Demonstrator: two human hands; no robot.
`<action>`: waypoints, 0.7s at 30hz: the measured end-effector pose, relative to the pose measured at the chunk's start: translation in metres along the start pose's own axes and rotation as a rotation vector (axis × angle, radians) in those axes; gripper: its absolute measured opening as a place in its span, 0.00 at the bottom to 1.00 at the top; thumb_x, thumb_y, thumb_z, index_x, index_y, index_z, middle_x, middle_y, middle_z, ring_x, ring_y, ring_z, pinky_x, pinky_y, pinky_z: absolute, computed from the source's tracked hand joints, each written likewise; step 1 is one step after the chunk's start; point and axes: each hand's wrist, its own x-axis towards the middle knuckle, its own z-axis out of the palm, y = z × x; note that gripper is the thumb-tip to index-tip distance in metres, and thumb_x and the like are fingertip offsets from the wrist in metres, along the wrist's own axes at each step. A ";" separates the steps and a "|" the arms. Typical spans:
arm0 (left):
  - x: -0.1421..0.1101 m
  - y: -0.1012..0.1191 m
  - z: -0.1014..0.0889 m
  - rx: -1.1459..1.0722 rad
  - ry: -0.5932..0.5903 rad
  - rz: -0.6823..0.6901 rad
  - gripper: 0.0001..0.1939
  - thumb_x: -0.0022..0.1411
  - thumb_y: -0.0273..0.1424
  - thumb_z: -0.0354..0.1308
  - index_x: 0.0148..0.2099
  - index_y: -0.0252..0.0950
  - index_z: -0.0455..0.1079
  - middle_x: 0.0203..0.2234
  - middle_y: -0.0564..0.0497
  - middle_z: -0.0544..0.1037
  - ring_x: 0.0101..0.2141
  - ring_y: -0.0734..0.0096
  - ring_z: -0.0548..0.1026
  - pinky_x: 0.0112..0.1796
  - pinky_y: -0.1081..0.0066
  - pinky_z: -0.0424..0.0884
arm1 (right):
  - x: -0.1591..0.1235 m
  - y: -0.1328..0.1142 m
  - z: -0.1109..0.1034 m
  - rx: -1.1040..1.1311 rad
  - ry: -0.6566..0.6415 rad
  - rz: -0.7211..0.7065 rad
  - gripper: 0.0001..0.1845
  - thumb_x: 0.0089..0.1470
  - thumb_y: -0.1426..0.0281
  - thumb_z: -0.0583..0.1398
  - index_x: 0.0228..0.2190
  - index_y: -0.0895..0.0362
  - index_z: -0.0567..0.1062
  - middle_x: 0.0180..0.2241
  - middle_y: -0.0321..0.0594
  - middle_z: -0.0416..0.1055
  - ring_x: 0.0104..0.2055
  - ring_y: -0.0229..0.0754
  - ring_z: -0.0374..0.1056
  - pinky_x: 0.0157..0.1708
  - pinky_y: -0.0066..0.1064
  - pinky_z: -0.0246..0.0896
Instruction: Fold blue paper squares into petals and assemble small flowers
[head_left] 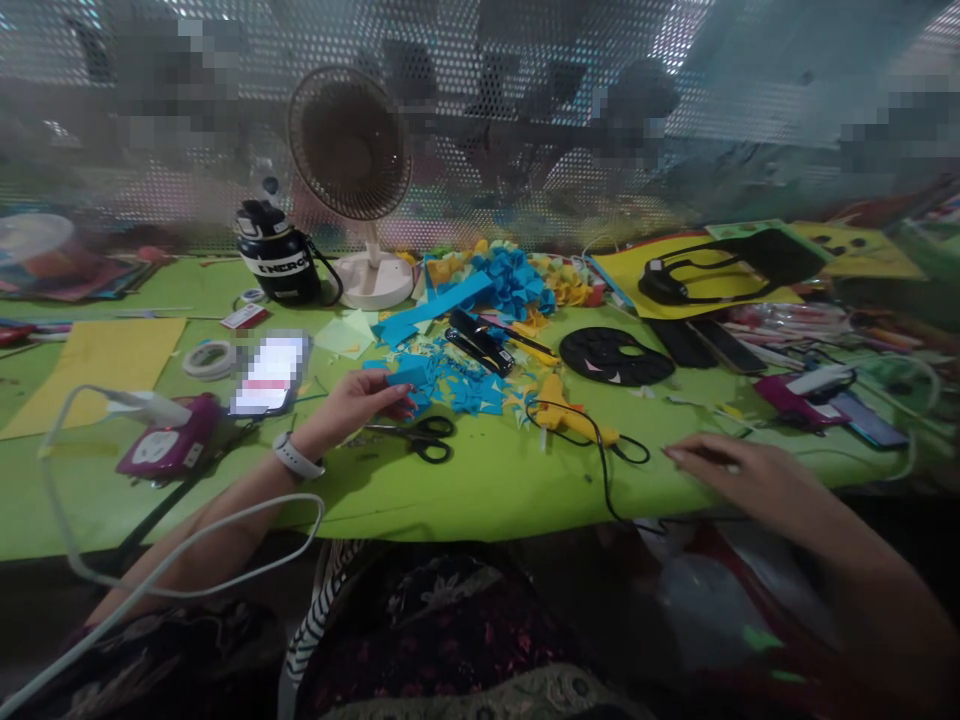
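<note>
My left hand (pixel 361 400), with a pale watch on the wrist, pinches a small blue paper piece (pixel 406 374) between thumb and fingers. Just below it lie black-handled scissors (pixel 431 438) on the green table cover. My right hand (pixel 716 462) hovers over the front right of the table, its fingers drawn together; whatever may be in them is hidden. To its left rests a yellow glue gun (pixel 562 415) with a black cord. Blue paper scraps (pixel 480 390) and a black stapler (pixel 480 342) lie beyond my left hand, before a pile of folded blue paper (pixel 514 280).
At the back stand a fan (pixel 351 150) and a black bottle (pixel 277 255). A lit phone (pixel 270 375), tape roll (pixel 208 359) and purple power box (pixel 169 440) sit left, with a white cable (pixel 225 590) looping over my left forearm. A black palette (pixel 615 356) lies right of centre.
</note>
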 end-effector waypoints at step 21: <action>0.001 -0.004 -0.001 0.024 -0.037 0.013 0.16 0.54 0.40 0.71 0.33 0.33 0.75 0.29 0.48 0.84 0.27 0.74 0.81 0.35 0.73 0.80 | -0.001 -0.063 0.058 0.065 -0.411 -0.487 0.13 0.64 0.68 0.57 0.29 0.54 0.77 0.28 0.39 0.75 0.32 0.43 0.71 0.34 0.33 0.62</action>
